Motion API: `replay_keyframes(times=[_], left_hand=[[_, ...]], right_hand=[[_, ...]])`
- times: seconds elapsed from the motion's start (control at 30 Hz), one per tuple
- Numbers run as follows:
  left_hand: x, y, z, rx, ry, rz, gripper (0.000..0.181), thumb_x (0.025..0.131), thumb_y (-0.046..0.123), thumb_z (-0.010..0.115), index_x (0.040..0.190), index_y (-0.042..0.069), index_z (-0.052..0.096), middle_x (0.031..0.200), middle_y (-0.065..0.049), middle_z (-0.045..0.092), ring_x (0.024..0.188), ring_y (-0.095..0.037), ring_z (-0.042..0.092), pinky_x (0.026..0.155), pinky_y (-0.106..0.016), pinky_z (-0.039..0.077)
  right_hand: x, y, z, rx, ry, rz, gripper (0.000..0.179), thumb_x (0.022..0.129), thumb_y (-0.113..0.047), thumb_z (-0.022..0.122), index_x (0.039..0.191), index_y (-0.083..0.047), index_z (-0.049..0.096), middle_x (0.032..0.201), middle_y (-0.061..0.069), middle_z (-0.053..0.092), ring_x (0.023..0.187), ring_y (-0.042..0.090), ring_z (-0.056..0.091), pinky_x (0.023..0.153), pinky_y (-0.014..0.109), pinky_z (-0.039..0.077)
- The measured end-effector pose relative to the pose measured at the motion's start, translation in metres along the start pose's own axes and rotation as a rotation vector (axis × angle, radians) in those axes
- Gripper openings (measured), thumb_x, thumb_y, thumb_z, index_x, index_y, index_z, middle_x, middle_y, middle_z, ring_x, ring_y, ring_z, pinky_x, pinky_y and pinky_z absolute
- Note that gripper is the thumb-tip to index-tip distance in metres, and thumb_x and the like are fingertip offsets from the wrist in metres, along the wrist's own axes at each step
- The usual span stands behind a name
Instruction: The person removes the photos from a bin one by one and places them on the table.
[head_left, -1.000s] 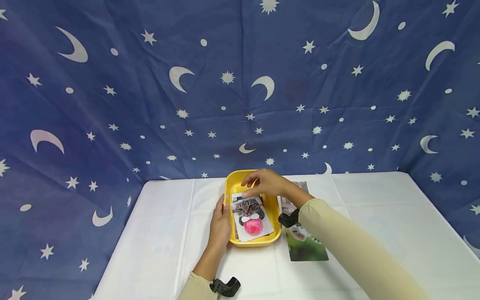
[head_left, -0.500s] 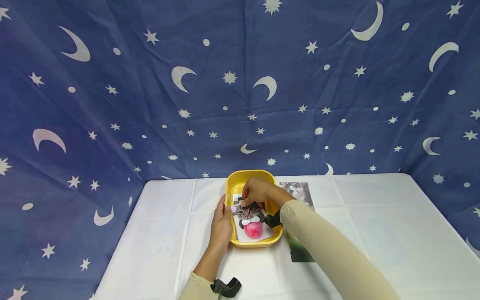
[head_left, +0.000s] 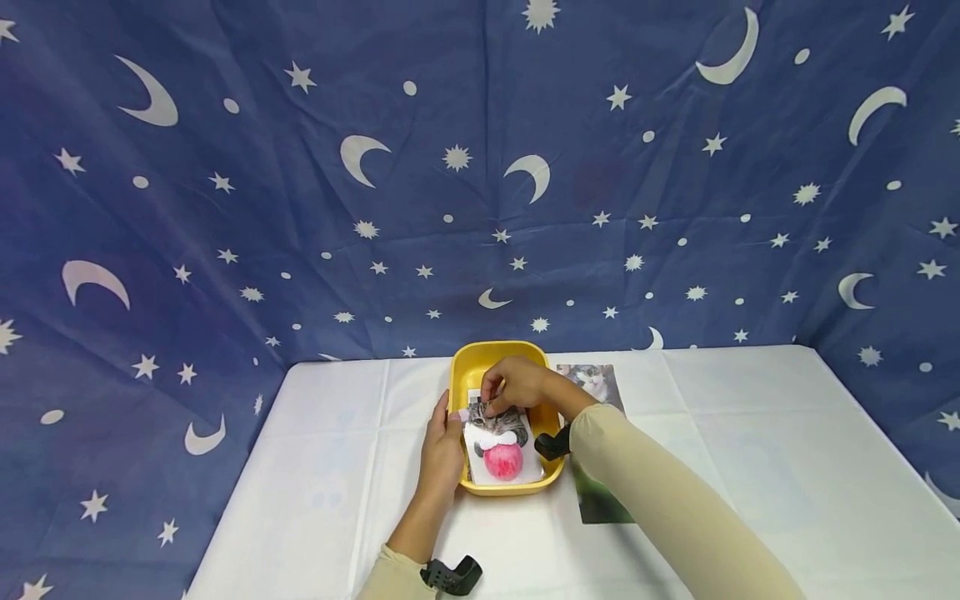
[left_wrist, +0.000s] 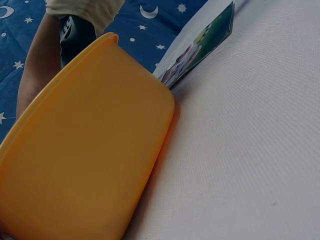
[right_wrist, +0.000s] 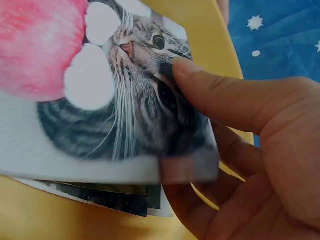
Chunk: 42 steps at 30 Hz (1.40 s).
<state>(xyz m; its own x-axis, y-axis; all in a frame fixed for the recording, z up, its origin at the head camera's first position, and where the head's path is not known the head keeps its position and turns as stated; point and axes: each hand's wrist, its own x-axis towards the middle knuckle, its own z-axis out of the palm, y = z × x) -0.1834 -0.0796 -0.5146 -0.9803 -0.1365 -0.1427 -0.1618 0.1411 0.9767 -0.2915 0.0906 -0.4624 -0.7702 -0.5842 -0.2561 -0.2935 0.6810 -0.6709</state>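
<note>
A yellow plastic bin (head_left: 468,360) stands on the table with a small stack of photo cards inside. On top is a card (right_wrist: 140,85) picturing a tabby cat with a pink ball. My right hand (head_left: 517,383) pinches this card by its far edge, thumb (right_wrist: 200,80) on the printed face and fingers behind. In the right wrist view the card sits above the other cards (right_wrist: 100,192). My left hand (head_left: 441,450) holds the left side of the bin, its thumb at the rim. The left wrist view shows mostly the bin's outer wall (left_wrist: 95,140).
To the right of the bin, larger cat pictures (head_left: 596,500) lie on the white tablecloth (head_left: 322,483), partly covered by the right forearm. A blue curtain (head_left: 420,208) with moons and stars hangs behind the table.
My right hand has come down from above the bin and taken hold of the cat card at its far edge. The card has turned slightly straighter. My left hand stays on the bin.
</note>
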Motion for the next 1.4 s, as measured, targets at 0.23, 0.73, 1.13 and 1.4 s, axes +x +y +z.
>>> replay_keyframes(times=[0.23,0.73,1.13,1.4], left_hand=[[0.000,-0.001,0.001,-0.006,-0.014,0.003,0.053,0.110,0.023,0.037,0.162,0.017,0.029,0.167,-0.019,0.027,0.155,-0.041,0.020,0.127,-0.061,0.014],[0.001,-0.002,0.000,-0.018,-0.009,-0.006,0.053,0.110,0.027,0.037,0.162,0.018,0.030,0.167,-0.016,0.027,0.156,-0.039,0.019,0.127,-0.060,0.013],[0.003,-0.003,0.000,-0.007,0.007,-0.006,0.052,0.110,0.024,0.038,0.162,0.017,0.031,0.165,-0.018,0.030,0.155,-0.040,0.024,0.127,-0.059,0.016],[0.003,-0.004,0.001,-0.004,0.028,0.031,0.051,0.109,0.019,0.039,0.160,0.013,0.035,0.164,-0.022,0.032,0.154,-0.041,0.024,0.127,-0.058,0.016]], right_hand=[[-0.015,-0.001,-0.002,0.014,0.010,-0.093,0.019,0.088,-0.008,0.079,0.105,-0.015,0.081,0.097,-0.004,0.076,0.081,0.009,0.063,0.074,0.023,0.056],[-0.033,0.000,-0.003,0.009,0.247,-0.047,0.015,0.083,-0.017,0.086,0.092,-0.020,0.074,0.084,-0.003,0.069,0.078,0.013,0.060,0.065,0.026,0.052],[-0.044,0.003,-0.001,0.085,0.395,-0.090,0.009,0.088,-0.021,0.081,0.094,-0.022,0.075,0.096,-0.005,0.074,0.086,0.015,0.063,0.077,0.032,0.055],[-0.063,0.010,-0.009,0.289,0.507,-0.065,0.021,0.092,-0.024,0.078,0.112,-0.021,0.074,0.104,0.006,0.072,0.060,0.022,0.058,0.056,0.043,0.059]])
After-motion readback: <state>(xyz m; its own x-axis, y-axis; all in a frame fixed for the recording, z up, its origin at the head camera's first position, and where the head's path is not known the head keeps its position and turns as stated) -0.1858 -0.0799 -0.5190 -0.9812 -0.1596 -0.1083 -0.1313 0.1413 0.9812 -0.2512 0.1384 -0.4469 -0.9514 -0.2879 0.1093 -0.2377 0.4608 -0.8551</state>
